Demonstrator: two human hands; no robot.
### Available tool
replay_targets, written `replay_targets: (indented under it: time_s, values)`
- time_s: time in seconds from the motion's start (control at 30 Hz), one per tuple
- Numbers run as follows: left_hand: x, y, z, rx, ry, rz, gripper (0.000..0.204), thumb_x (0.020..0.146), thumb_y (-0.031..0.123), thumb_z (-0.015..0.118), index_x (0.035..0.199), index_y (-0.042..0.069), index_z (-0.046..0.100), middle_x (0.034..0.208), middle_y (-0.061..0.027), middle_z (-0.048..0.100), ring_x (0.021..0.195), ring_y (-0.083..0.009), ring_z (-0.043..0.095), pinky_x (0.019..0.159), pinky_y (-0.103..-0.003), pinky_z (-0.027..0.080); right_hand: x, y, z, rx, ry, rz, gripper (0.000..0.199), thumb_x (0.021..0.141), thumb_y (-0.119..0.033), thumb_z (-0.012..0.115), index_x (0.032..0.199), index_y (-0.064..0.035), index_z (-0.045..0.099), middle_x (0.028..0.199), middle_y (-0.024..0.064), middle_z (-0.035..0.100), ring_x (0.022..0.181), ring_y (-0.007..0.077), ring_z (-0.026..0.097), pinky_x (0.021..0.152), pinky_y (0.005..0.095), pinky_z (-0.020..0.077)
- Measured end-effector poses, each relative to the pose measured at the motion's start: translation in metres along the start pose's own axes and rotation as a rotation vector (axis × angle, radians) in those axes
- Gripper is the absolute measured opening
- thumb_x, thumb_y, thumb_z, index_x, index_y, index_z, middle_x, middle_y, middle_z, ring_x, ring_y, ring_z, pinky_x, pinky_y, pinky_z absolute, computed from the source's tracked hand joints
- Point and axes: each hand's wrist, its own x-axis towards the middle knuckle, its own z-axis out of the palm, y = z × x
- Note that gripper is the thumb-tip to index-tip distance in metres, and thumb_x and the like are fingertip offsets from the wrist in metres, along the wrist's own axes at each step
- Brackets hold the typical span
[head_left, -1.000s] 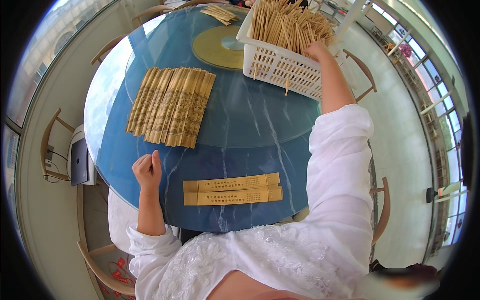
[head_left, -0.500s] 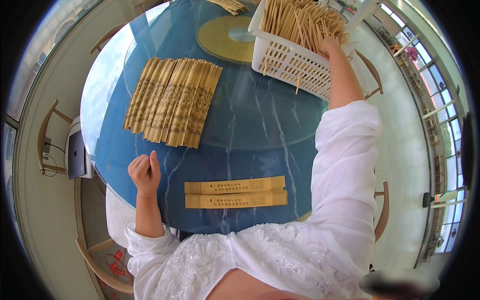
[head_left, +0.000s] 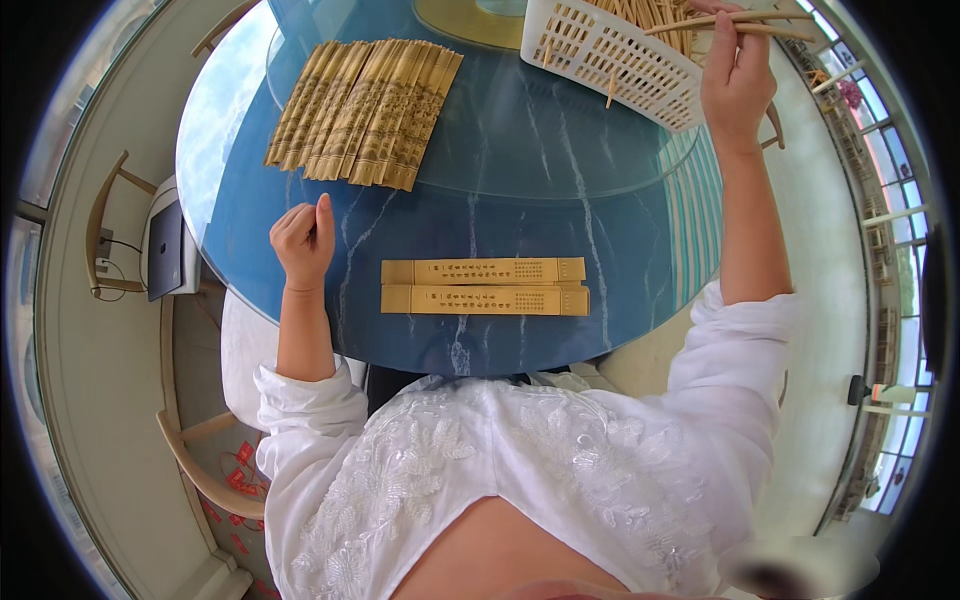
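Note:
My right hand is raised at the right side of the white plastic basket, its fingers closed on what looks like a pair of wooden chopsticks. More loose chopsticks fill the basket, and a few tips poke out through its slots. Closed in a loose fist with the thumb up, my left hand is at the table's left edge and holds nothing I can see. Two flat gold paper chopstick sleeves lie side by side before me. Beyond my left hand, many similar sleeves are fanned in an overlapping row.
The round blue marbled table carries a glass turntable with a gold centre, partly cut off at the top. A wooden chair and a dark laptop on a white seat are at the left.
My right hand has come up out of the basket, now with chopsticks in it. The view has shifted, so the table sits higher in the picture. My left hand stays in a fist.

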Motion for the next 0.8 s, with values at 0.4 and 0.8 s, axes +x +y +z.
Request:
replay_targets:
  time_s: [0.4,0.8]
  values:
    - [-0.012,0.097,0.013,-0.168,-0.719,0.032,0.019,0.078,0.012,0.077,0.095,0.006,0.072,0.098,-0.0056,0.066,0.099,-0.0241,0.06,0.086,-0.035,0.05,-0.2,-0.125,-0.084,-0.046,-0.727,0.39,0.022,0.093,-0.009,0.061,0.115,-0.0085,0.058,0.094,0.0078,0.065,0.077,0.0284,0.064,0.064,0.0367,0.0519]
    - [0.002,0.096,0.007,-0.088,-1.027,-0.511,0.019,0.084,0.019,0.073,0.093,0.002,0.071,0.086,-0.01,0.069,0.08,-0.0225,0.062,0.073,-0.034,0.049,-0.234,-0.17,-0.086,-0.041,-0.652,0.512,0.02,0.093,-0.017,0.065,0.111,-0.0099,0.061,0.095,0.0074,0.07,0.076,0.0276,0.067,0.063,0.0348,0.0533]
